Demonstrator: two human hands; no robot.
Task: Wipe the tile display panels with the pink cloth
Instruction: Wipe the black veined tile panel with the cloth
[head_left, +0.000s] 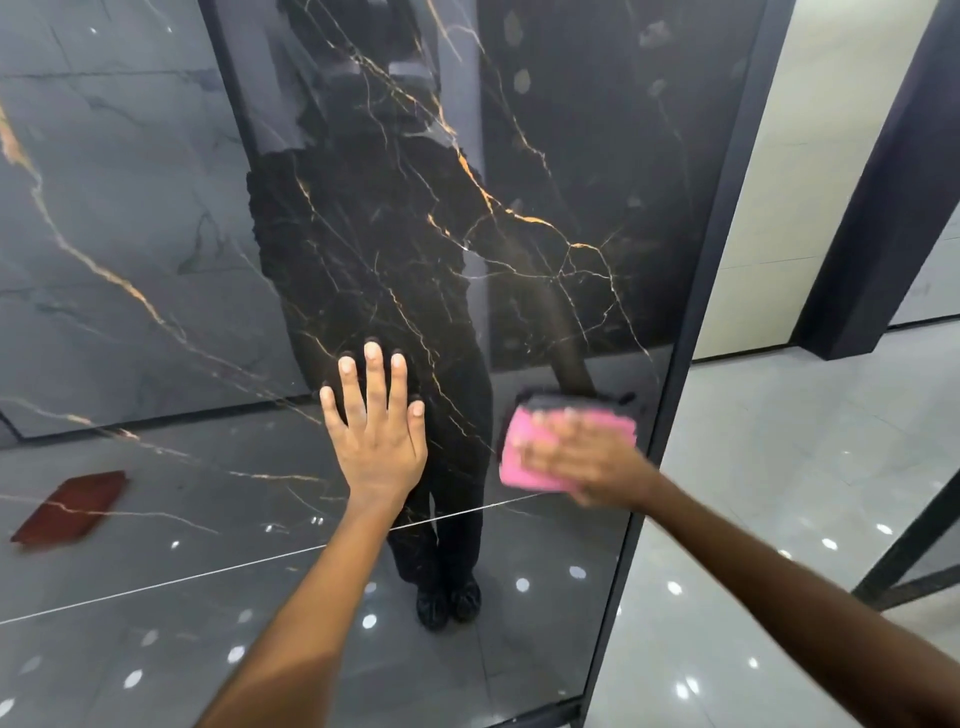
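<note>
Here, from the head view, a tall glossy black tile display panel (519, 182) with gold and white veins fills the middle of the frame, edged on its right by a dark metal frame (722, 218). The left hand (374, 431) lies flat against the panel at the centre of the frame, fingers straight and spread wide, palm on the polished surface and holding nothing. To its right, in the lower right part of the panel, the right hand (576, 457) presses the pink cloth (524, 452) against the tile with its fingers laid out over the fabric; this hand is blurred, so I cannot tell how far the fingers curl at the cloth's edge. The cloth sits close to the panel's right edge, just beside the metal frame, and the two hands are near each other but apart. The panel mirrors a dark-clothed figure and a red rectangular shape (70, 506) at the lower left of the frame. At the right side of the frame a shiny grey tiled floor (779, 467) catches small spots of light, with a pale wall panel (810, 156) above it.
</note>
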